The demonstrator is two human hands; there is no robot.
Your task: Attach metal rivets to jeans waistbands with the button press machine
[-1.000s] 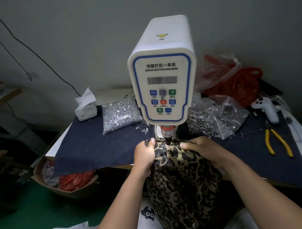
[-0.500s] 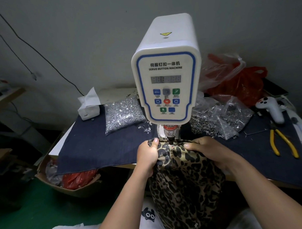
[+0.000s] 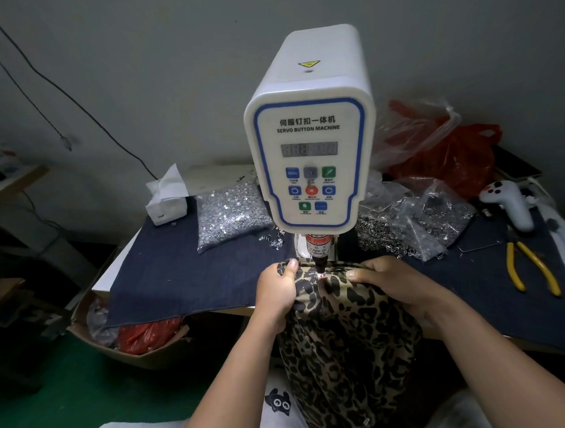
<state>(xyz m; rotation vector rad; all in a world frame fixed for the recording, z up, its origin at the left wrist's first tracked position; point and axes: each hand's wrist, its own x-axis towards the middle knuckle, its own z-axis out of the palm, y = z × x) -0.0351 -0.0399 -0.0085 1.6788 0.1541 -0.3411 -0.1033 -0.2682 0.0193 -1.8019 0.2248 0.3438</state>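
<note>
While the left hand (image 3: 277,292) pinches the leopard-print waistband (image 3: 325,281) at nine o'clock of the punch (image 3: 320,265) and the right hand (image 3: 389,282) clamps it at three, the band lies under the button machine (image 3: 311,148) at the desk (image 3: 181,281) edge. Fingertips sit near; any slack could misplace the rivet.

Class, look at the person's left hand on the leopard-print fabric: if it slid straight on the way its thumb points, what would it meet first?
Probably the loose rivets on the denim cloth, just past the left hand; depth is uncertain.
</note>
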